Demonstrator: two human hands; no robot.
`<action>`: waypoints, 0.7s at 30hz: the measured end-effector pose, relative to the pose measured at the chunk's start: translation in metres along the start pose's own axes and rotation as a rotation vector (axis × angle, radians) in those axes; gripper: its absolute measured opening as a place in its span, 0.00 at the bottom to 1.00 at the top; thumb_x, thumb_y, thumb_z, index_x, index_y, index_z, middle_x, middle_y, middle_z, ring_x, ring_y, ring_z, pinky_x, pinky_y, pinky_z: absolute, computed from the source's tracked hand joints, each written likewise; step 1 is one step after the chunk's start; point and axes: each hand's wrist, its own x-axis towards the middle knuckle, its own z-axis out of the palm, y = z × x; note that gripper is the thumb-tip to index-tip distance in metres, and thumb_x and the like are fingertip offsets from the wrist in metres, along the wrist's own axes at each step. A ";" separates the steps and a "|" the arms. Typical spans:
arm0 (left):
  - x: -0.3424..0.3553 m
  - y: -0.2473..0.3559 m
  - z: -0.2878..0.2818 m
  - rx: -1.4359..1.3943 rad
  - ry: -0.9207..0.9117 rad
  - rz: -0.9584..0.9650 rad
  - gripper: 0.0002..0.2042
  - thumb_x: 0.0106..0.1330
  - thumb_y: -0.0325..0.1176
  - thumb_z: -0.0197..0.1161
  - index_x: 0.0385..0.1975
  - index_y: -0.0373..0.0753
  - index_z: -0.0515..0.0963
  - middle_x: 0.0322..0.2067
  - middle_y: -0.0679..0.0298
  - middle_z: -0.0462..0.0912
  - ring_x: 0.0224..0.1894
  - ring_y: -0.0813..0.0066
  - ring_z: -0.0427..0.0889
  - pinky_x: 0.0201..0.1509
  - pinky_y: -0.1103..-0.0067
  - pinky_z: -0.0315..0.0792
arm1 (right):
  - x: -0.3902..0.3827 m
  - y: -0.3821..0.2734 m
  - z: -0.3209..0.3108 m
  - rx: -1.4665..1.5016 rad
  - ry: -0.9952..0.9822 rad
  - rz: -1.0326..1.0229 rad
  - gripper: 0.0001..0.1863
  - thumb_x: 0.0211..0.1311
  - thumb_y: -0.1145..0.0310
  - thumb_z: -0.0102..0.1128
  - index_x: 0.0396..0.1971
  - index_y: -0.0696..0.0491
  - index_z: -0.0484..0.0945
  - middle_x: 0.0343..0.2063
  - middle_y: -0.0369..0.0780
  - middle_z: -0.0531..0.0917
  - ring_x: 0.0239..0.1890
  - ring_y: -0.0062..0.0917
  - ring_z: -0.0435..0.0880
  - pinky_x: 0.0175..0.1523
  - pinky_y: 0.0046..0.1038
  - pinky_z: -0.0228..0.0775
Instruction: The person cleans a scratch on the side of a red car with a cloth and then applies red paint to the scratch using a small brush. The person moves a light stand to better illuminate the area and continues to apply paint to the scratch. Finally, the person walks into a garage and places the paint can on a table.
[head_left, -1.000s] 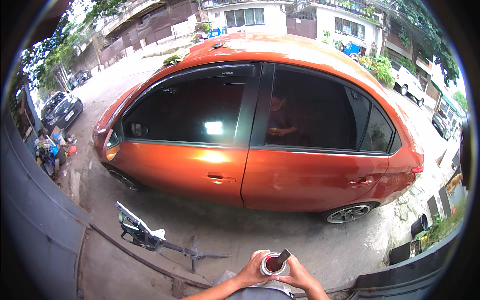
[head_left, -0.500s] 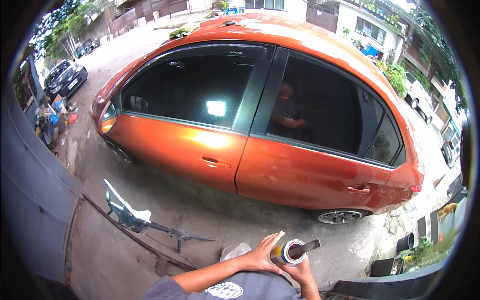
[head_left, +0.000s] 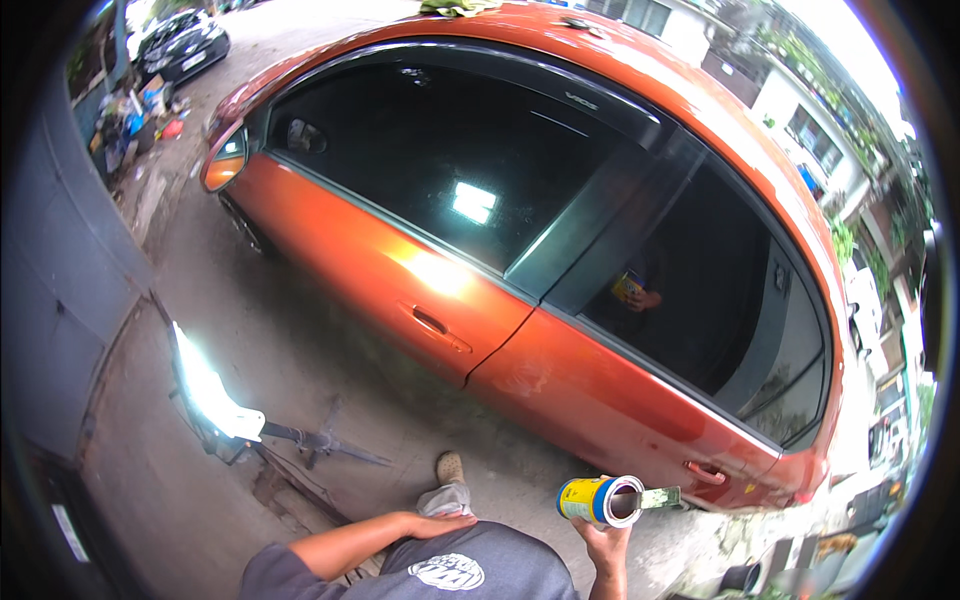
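Observation:
My right hand (head_left: pixel 606 545) is wrapped round a small yellow, blue and white tin can (head_left: pixel 582 498), tilted with its open mouth toward the right. Out of the can sticks a flat metal blade, which looks like a putty knife (head_left: pixel 658 498); its other end is hidden inside. My left hand (head_left: pixel 443 524) lies flat against my light trouser leg, fingers stretched out and holding nothing. Beyond both hands stands an orange car (head_left: pixel 370 255), with a dull, pale patch on its rear door near the door seam.
A lit lamp (head_left: pixel 212 388) on a low stand (head_left: pixel 318 441) stands on the concrete at left. A grey metal gate (head_left: pixel 60 260) borders that side. Rubbish (head_left: pixel 135 125) lies near a parked dark car (head_left: pixel 180 47). A green cloth (head_left: pixel 455 7) rests on the orange car's roof.
My left hand has left the can and dropped to my leg. My right hand has carried the can slightly right. My view has tilted, and my shoe now shows.

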 end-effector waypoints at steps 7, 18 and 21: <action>0.074 0.060 -0.106 -0.469 0.635 0.454 0.38 0.85 0.61 0.22 0.84 0.39 0.45 0.85 0.56 0.41 0.87 0.60 0.34 0.87 0.64 0.31 | 0.098 -0.008 0.009 -0.007 -0.101 -0.089 0.48 0.39 0.80 0.81 0.66 0.56 0.68 0.62 0.44 0.76 0.62 0.32 0.80 0.70 0.38 0.72; 0.010 0.118 -0.393 -0.095 2.258 0.603 0.35 0.84 0.48 0.46 0.84 0.38 0.48 0.85 0.47 0.36 0.86 0.46 0.31 0.86 0.52 0.33 | 0.153 0.007 -0.008 -0.064 -0.296 -0.001 0.48 0.41 0.75 0.84 0.66 0.58 0.67 0.60 0.43 0.76 0.62 0.32 0.79 0.68 0.38 0.74; 0.001 0.118 -0.442 -0.181 2.399 0.396 0.37 0.82 0.51 0.49 0.83 0.37 0.51 0.84 0.46 0.38 0.86 0.45 0.31 0.86 0.53 0.32 | 0.171 -0.006 -0.026 -0.078 -0.353 0.004 0.49 0.42 0.74 0.85 0.67 0.58 0.67 0.61 0.43 0.76 0.62 0.31 0.79 0.69 0.39 0.73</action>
